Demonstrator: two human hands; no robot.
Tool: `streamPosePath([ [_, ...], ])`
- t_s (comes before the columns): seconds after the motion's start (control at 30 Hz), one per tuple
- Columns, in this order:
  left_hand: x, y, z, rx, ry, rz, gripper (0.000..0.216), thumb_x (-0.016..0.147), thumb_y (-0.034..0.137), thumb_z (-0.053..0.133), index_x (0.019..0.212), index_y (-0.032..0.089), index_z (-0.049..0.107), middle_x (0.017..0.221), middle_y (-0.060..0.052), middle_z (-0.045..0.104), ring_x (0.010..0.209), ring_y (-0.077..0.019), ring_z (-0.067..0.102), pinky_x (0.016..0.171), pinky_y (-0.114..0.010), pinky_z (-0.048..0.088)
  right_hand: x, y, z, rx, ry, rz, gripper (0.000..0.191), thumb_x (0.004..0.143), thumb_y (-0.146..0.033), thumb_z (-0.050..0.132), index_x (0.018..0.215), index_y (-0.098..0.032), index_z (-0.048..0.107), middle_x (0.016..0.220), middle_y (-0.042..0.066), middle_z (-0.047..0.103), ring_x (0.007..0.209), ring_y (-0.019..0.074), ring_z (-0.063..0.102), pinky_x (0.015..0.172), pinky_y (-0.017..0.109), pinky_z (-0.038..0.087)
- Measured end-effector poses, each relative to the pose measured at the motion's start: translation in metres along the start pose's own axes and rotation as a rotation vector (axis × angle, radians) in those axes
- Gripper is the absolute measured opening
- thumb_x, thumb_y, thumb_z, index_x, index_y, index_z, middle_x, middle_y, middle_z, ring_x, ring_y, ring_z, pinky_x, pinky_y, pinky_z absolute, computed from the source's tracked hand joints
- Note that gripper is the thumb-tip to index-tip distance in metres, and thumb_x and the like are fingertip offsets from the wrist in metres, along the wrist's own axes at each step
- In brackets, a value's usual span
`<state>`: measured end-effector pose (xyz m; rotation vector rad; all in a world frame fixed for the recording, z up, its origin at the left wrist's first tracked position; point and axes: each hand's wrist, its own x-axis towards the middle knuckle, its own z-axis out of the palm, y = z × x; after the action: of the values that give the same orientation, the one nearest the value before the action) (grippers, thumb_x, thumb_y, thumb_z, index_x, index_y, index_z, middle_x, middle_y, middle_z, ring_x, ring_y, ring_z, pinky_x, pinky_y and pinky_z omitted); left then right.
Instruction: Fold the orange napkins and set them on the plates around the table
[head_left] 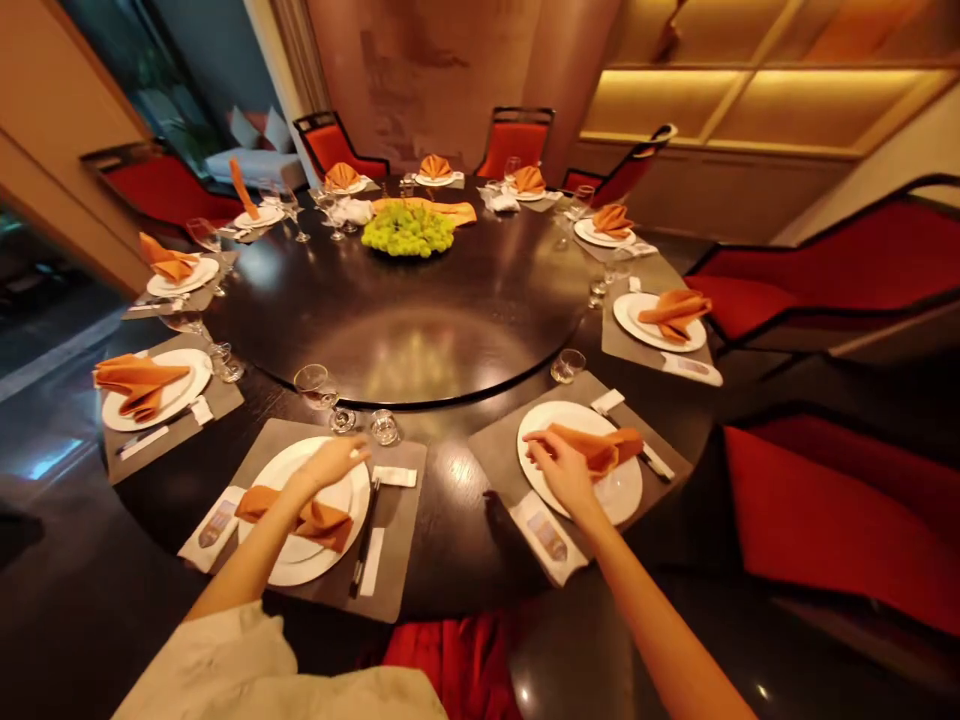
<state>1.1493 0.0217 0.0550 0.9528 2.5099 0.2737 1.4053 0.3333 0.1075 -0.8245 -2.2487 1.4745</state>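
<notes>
My left hand (330, 463) hovers over a white plate (352, 505) on a grey placemat (397, 560), fingers stretched out and apart, holding nothing. A folded orange napkin (315, 520) lies on that plate under my forearm. My right hand (561, 470) rests on the neighbouring white plate (622, 490), its fingers pinched on the near end of another folded orange napkin (607, 447). Black chopsticks (366, 540) lie right of the left plate.
A round dark table holds a large turntable (405, 320) with green grapes (409, 230) at its far side. Several more place settings with plates, orange napkins and glasses ring the table. A wine glass (319, 390) and a small glass (384, 427) stand beyond the left plate. Red chairs surround it.
</notes>
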Motion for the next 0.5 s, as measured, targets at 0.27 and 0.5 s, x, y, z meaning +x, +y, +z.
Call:
streamPosePath([
  [0.27, 0.181, 0.160, 0.075, 0.343, 0.064, 0.203, 0.073, 0.076, 0.023, 0.065, 0.138, 0.011, 0.029, 0.147, -0.023, 0.026, 0.137, -0.0312, 0.024, 0.106, -0.046, 0.033, 0.129, 0.024, 0.029, -0.306, -0.431, -0.212, 0.023, 0.081, -0.020, 0.046, 0.091, -0.017, 0.066, 0.087, 0.004, 0.068, 0.080, 0.0151, 0.061, 0.078, 0.026, 0.044],
  [0.5, 0.233, 0.176, 0.083, 0.440, 0.017, 0.219, 0.047, 0.080, 0.011, 0.053, 0.125, 0.014, 0.042, 0.123, -0.017, 0.049, 0.115, -0.0266, 0.048, 0.085, -0.036, 0.050, 0.192, 0.062, 0.003, -0.720, -0.598, -0.163, 0.032, 0.086, -0.017, 0.040, 0.107, -0.013, 0.064, 0.106, 0.010, 0.066, 0.098, 0.0179, 0.061, 0.085, 0.023, 0.043],
])
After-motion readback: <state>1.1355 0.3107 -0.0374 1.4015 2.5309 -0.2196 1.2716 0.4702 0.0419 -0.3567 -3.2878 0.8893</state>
